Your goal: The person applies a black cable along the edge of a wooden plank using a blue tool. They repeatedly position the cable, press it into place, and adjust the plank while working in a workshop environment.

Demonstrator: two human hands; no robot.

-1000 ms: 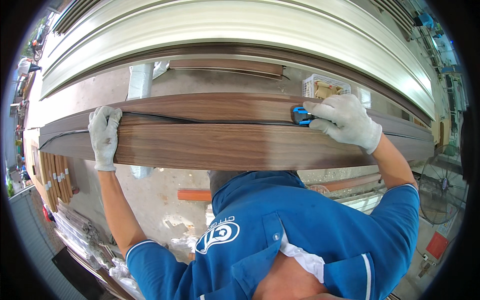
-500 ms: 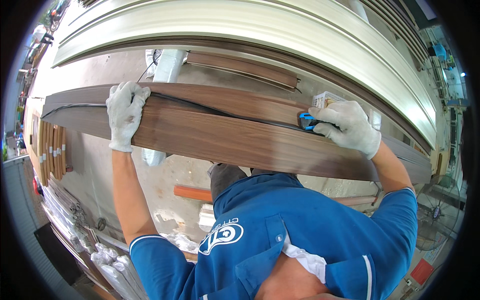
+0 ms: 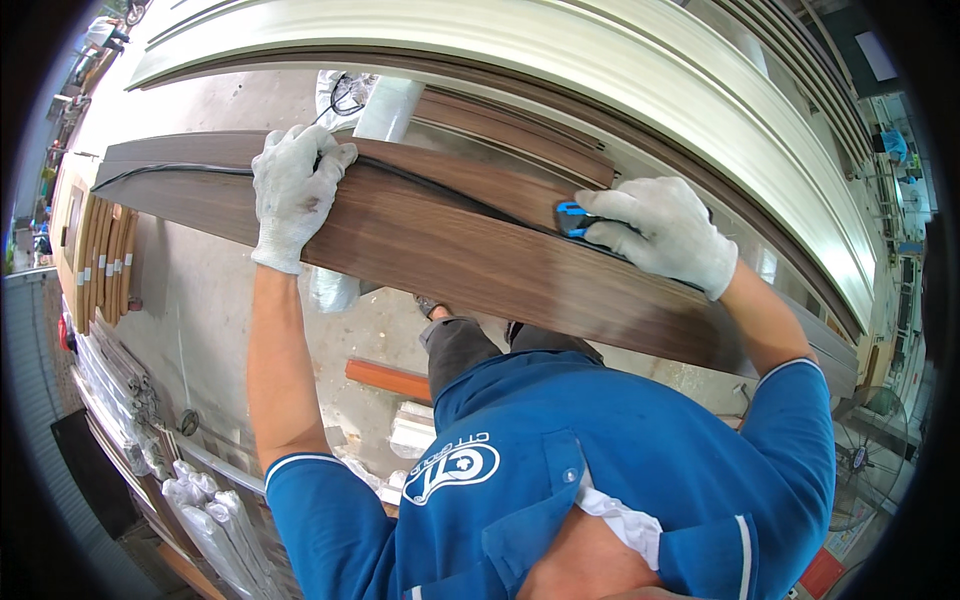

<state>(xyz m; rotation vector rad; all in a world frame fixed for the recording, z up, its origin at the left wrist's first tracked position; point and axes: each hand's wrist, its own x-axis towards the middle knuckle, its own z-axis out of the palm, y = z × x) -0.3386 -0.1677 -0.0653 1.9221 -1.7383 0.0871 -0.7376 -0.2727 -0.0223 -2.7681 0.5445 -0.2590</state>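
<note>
A long brown wood-grain board (image 3: pixel 440 240) lies across in front of me, with a thin black strip (image 3: pixel 450 196) running along its length. My left hand (image 3: pixel 295 195), in a whitish knit glove, is closed over the strip near the board's left part, fingers bent toward the far edge. In my gloved right hand (image 3: pixel 665 235) is a small blue-and-black hand tool (image 3: pixel 572 217), gripped between thumb and fingers and set at the strip on the right half of the board. The tool's working side is hidden.
Long cream-coloured profiles (image 3: pixel 560 60) lie beyond the board, with brown lengths (image 3: pixel 510 140) below them. A plastic-wrapped support (image 3: pixel 335 290) passes under the board. Stacked panels (image 3: pixel 105 260) stand at left, wrapped lengths (image 3: pixel 215 520) lower left. A fan (image 3: pixel 862 455) is at right.
My right hand has slid left along the board with the tool. My left hand has moved right along the strip. The whole view has also shifted a little.
</note>
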